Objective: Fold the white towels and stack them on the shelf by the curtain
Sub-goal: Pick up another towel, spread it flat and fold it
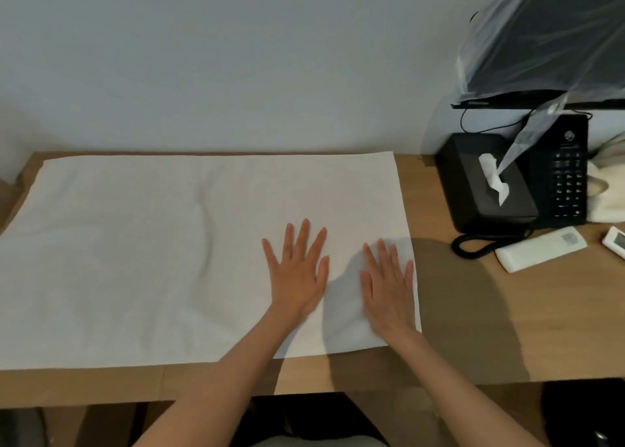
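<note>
white towel [142, 250] flat on wooden desk [473, 311], faintly creased, fingers of both hands [297, 277] spread

White towel [152, 254], spread flat on wooden desk, slight crease mid-cloth

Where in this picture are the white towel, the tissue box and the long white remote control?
white towel [135, 250]: head view, on the flat middle of the cloth.
tissue box [473, 176]: head view, on its black top, left of the tissue.
white remote control [539, 249]: head view, on the middle of its body.
</note>
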